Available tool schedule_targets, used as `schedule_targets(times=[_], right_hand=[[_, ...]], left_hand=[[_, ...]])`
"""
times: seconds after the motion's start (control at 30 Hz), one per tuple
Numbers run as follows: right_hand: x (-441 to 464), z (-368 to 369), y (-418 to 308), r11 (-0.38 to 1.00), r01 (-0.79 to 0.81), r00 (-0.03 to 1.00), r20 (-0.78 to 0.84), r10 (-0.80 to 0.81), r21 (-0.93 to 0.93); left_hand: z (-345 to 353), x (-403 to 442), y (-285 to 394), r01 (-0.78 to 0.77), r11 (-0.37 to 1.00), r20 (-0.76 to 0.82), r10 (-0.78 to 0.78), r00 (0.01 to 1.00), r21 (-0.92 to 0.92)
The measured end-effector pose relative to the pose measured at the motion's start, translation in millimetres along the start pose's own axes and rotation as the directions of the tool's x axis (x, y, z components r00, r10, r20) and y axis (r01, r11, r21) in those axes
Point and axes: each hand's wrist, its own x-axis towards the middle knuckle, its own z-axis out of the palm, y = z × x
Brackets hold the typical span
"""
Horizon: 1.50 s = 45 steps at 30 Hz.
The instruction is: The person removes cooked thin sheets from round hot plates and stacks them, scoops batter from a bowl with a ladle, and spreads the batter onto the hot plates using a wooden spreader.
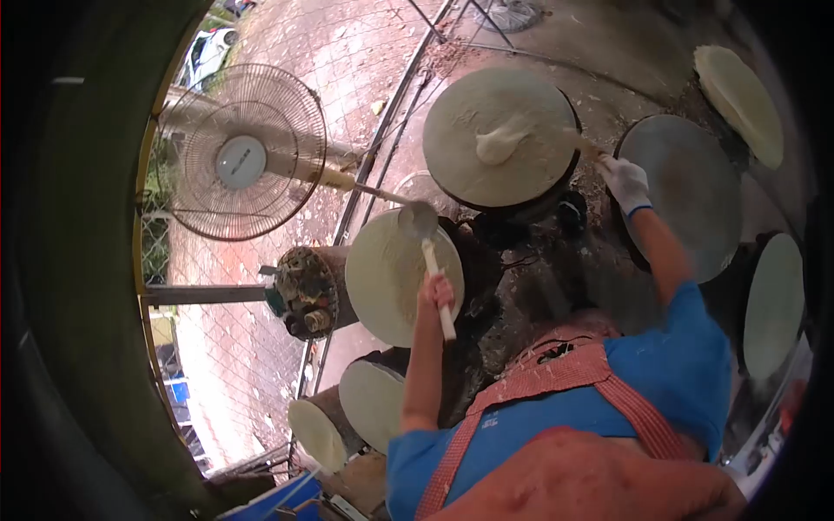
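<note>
My left hand (437, 292) is bare and wraps round the pale handle of a ladle (419, 221). The ladle's metal bowl hangs over the far edge of a round sheet of batter (373, 278) on the left griddle. My right hand (625, 183) wears a white glove with a blue cuff. It grips a wooden spreader (584, 144) whose blade reaches the right side of the far griddle. A wide round of batter (499, 95) covers that griddle, with a thicker lump (498, 146) near its middle. Close to my right forearm lies a bare grey griddle (682, 191).
Several more pale rounds surround me, including one round (773, 304) at right and another (373, 404) at lower left. A caged fan (241, 162) stands beyond the left griddle. Nearby is a basket of clutter (304, 291). Wire fencing (347, 52) runs behind.
</note>
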Motion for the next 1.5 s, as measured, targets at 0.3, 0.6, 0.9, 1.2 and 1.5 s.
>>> schedule_targets(times=[0.3, 0.6, 0.9, 1.2, 1.5], right_hand=[[-64, -15, -8, 0.981, -0.033, 0.999, -0.038, 0.026, -0.193], [-115, -23, -98, 0.999, 0.039, 0.999, 0.008, -0.039, -0.005], [-153, -45, -112, 0.950, 0.300, 0.949, -0.130, -0.288, 0.084], [-154, -4, -143, 0.646, -0.488, 0.519, 0.790, -0.325, 0.587], [-240, 15, -246, 0.601, 0.017, 0.001, 0.601, -0.799, 0.799]], left_hand=[[113, 93, -32, -0.178, 0.948, -0.004, 0.185, 0.983, 0.264], [101, 89, -58, -0.089, 0.972, 0.157, 0.055, 0.986, 0.217], [16, -27, -90, 0.130, 0.986, 0.154, -0.114, 0.981, -0.103], [-59, -128, -212, -0.311, 0.852, 0.085, 0.378, 0.922, -0.421], [-150, -253, -461, -0.820, 0.072, -0.467, 0.792, 0.393, -0.567]])
